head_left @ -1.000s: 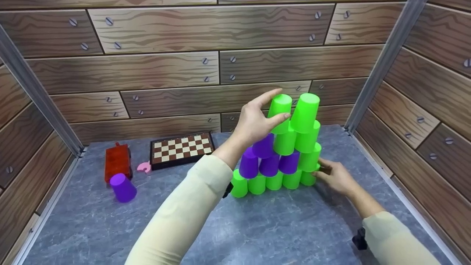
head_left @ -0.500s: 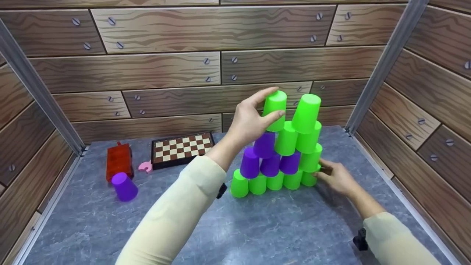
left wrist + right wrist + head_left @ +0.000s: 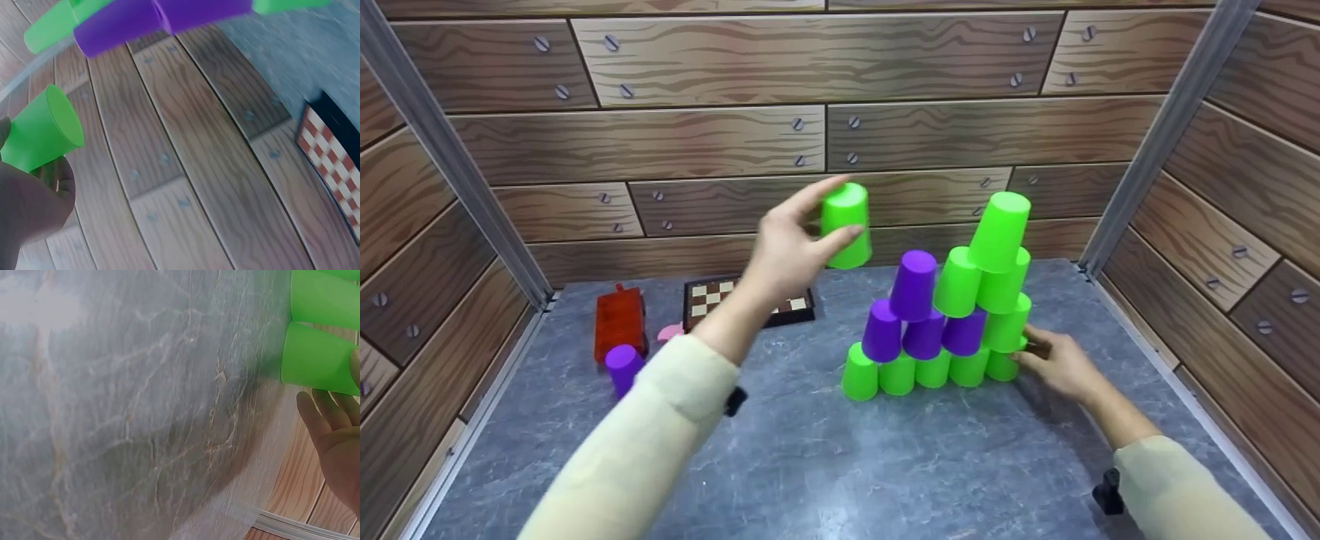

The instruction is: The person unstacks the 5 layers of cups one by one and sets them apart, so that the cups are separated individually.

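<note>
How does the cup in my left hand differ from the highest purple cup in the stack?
The held cup is green; the stacked cup is purple. The held cup is gripped in your left hand; the stacked cup rests on lower purple cups. Both are mouth down.

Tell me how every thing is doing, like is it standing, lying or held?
Left hand: holding a green cup
Green cup: lifted, upside down
Cup stack: standing, cups upside down
Right hand: at the stack's bottom right edge
Loose purple cup: upside down, partly hidden
Red toy: resting on the table
Checkered board: lying flat, partly covered
</note>
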A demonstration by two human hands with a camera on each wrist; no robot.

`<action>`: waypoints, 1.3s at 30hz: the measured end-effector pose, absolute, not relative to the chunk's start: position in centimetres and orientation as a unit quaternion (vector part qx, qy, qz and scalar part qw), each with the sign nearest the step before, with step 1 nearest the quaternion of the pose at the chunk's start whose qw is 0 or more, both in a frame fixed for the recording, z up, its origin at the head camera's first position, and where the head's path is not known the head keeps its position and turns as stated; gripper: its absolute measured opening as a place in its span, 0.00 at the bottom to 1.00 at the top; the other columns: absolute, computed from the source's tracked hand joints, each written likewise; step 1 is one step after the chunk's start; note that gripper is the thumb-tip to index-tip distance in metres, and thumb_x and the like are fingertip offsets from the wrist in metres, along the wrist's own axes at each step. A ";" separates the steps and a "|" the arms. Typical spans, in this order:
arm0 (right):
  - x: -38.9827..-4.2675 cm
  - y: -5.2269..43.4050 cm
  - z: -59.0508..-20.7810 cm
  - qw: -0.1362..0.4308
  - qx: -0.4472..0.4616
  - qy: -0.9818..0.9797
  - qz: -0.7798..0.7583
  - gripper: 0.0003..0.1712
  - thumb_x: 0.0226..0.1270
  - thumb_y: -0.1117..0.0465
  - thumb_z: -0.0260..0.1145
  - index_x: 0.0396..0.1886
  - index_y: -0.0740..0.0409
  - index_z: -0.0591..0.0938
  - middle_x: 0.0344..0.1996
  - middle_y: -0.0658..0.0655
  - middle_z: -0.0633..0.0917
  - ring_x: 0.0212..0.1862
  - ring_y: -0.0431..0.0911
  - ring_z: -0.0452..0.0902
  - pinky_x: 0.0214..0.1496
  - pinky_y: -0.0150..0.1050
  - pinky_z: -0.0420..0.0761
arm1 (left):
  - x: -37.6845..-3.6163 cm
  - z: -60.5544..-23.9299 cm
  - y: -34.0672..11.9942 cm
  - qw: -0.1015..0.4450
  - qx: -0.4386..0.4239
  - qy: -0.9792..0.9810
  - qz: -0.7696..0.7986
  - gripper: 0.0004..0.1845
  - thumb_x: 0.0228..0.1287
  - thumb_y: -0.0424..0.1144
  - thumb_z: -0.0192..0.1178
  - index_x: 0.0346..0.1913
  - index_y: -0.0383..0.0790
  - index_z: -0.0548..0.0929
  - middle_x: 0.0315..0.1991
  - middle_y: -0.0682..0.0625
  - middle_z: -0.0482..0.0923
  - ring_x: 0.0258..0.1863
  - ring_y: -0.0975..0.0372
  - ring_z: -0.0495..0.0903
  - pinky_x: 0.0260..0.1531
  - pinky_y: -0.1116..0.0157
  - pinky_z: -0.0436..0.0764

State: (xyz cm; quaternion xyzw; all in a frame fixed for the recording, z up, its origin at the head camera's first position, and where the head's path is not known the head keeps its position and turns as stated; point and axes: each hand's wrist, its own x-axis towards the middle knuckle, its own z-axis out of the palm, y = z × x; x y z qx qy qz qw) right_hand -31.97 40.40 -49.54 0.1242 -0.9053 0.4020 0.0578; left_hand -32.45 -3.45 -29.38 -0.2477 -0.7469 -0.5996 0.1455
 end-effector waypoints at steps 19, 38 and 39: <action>-32.0 40.6 -49.2 0.055 0.117 -0.912 0.390 0.37 0.75 0.65 0.70 0.76 0.74 0.67 0.66 0.78 0.76 0.61 0.68 0.81 0.63 0.53 0.82 | -29.8 -36.7 -17.9 0.202 -0.132 -0.808 -0.537 0.35 0.64 0.33 0.76 0.74 0.43 0.78 0.60 0.38 0.84 0.54 0.49 0.86 0.42 0.65 0.89; -31.9 40.6 -49.5 0.050 0.116 -0.914 0.386 0.37 0.75 0.63 0.71 0.76 0.73 0.67 0.66 0.78 0.76 0.62 0.69 0.81 0.65 0.60 0.79 | -24.5 -44.1 -25.0 0.157 -0.041 -0.855 -0.493 0.37 0.65 0.33 0.76 0.75 0.37 0.75 0.59 0.36 0.83 0.54 0.48 0.83 0.47 0.73 0.83; -31.9 40.6 -49.5 0.050 0.116 -0.914 0.386 0.37 0.75 0.64 0.71 0.76 0.73 0.67 0.67 0.78 0.76 0.62 0.69 0.81 0.65 0.60 0.79 | -24.3 -44.4 -25.2 0.155 -0.038 -0.858 -0.488 0.37 0.64 0.33 0.76 0.75 0.36 0.75 0.59 0.36 0.83 0.54 0.48 0.83 0.48 0.74 0.82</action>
